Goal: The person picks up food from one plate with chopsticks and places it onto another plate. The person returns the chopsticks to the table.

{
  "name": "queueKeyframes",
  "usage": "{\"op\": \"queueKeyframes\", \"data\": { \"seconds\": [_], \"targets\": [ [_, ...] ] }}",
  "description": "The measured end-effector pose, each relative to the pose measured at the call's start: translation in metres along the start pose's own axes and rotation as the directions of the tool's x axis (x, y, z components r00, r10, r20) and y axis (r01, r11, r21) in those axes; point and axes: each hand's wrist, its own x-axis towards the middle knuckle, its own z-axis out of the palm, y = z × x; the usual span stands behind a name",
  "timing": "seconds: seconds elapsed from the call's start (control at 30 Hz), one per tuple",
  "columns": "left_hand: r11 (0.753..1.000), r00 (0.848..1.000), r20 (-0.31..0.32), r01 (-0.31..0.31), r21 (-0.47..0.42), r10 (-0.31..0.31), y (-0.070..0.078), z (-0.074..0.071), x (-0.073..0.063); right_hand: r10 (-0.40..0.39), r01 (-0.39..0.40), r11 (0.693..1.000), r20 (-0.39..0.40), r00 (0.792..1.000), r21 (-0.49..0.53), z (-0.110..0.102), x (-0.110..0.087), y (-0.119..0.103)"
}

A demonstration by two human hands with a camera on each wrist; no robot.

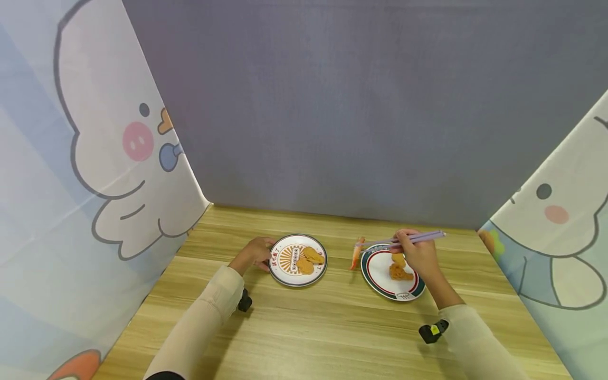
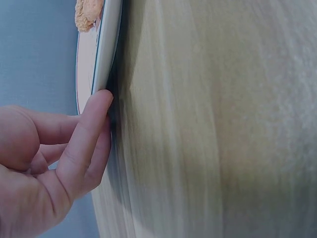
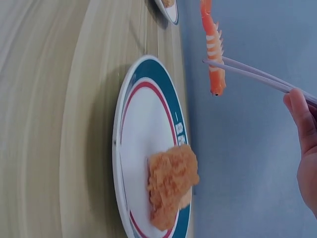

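Note:
My left hand [image 1: 260, 252] is at the left rim of a white plate [image 1: 285, 275], gripping its edge with the fingers and thumb. In the left wrist view, a fingertip [image 2: 102, 99] touches the outside of the rim. Two pieces of fried chicken [image 1: 312, 255] lie on that plate. My right hand [image 1: 418, 257] holds a pair of pale purple chopsticks [image 1: 427, 236]. Pinched between the chopstick tips is an orange and white shrimp [image 3: 214, 49], held in the air left of a green-rimmed plate [image 1: 380, 285]. That plate carries fried chicken, including a drumstick [image 1: 399, 272].
Both plates stand on a wood-grain table [image 1: 323, 338]. A grey curtain [image 1: 323, 116] rises behind the table. Cartoon-printed cloths [image 1: 109, 158] hang at the left and right sides.

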Motion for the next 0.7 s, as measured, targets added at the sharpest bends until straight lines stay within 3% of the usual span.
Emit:
{"op": "queueKeyframes", "data": {
  "seconds": [0.3,0.47,0.7],
  "targets": [
    [1.0,1.0,0.02,-0.011,0.0,0.011,0.002,-0.002,-0.002,0.027,-0.027,0.999,0.007,1.0,-0.042,0.018,0.004,-0.003],
    [1.0,1.0,0.011,-0.01,-0.002,0.01,-0.001,-0.001,-0.001,0.056,-0.056,0.998,0.02,0.998,0.002,0.032,0.008,0.0],
    [1.0,1.0,0.014,-0.008,0.003,0.008,-0.001,-0.001,0.003,0.007,-0.008,1.0,0.043,0.999,0.027,0.048,0.012,0.007]
  ]
}}
